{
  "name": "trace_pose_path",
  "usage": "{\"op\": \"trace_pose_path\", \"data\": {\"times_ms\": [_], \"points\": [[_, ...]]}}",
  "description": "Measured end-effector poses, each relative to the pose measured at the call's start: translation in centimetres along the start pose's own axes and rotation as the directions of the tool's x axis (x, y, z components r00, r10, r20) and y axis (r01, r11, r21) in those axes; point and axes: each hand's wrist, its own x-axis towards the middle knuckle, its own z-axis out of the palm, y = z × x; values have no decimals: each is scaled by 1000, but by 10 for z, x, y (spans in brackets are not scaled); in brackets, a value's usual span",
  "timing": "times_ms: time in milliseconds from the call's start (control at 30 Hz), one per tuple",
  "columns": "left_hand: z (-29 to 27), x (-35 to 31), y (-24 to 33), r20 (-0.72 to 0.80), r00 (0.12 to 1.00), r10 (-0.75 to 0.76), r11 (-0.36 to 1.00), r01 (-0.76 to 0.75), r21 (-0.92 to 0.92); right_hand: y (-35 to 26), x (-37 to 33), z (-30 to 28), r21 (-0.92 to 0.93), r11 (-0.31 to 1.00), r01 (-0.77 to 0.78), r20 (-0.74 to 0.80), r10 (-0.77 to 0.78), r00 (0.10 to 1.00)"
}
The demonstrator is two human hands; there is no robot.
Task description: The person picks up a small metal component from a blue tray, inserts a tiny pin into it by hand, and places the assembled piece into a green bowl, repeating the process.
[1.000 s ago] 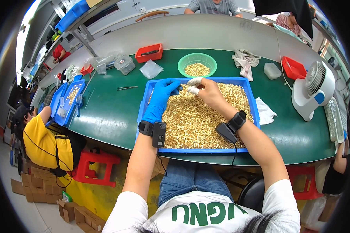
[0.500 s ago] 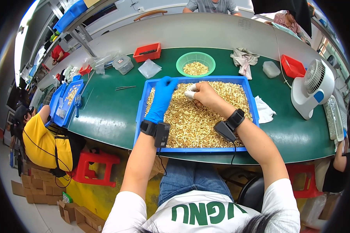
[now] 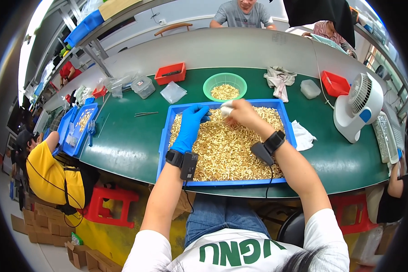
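A blue tray (image 3: pixel 164 149) lies before me, spread with many small cream and brass-coloured pieces (image 3: pixel 231 154). Over its far left part is my left hand (image 3: pixel 195 119) in a blue glove, fingers bent and drawn together; whatever they pinch is too small to make out. My right hand (image 3: pixel 242 113), with white coverings on some fingertips, hovers close beside it over the pieces. Motion smears its fingers, so their grip is unclear. Just beyond the tray stands a green mesh basket (image 3: pixel 240 87) holding more of the small pieces (image 3: pixel 225 92).
Tweezers (image 3: pixel 146 114) lie left of the tray. Behind are a red bin (image 3: pixel 179 75), a clear bag (image 3: pixel 173 92) and a crumpled cloth (image 3: pixel 280 81). A white fan (image 3: pixel 359 104) and a white cloth (image 3: pixel 304 136) are at the right. A co-worker (image 3: pixel 54 167) sits at the left.
The whole view has tilted, so the table sits slightly lower. My left hand has turned, its fingers now pointing right; my right hand has shifted a little right and is blurred.
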Motion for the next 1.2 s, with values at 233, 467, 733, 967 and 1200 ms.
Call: {"op": "trace_pose_path", "data": {"times_ms": [233,467,733,967,1200], "points": [[-8,2,-4,143,982,126,942,-164,294,-2,-7,5,-151,988,23,148,0,989],[-24,2,6,473,871,-136,663,-274,697,-8,-6,-8,-263,964,40,20,-36,999],[-22,4,19,194,979,68,905,-143,401,-7,-17,12,-398,813,425,133,-407,904],[-23,4,21,198,976,-92,984,119,-129,-14,-21,11,-415,820,395,50,-412,910],[-15,-1,25,211,973,-91,984,121,-132,-16,-22,11,-407,830,382,49,-397,916]]}}
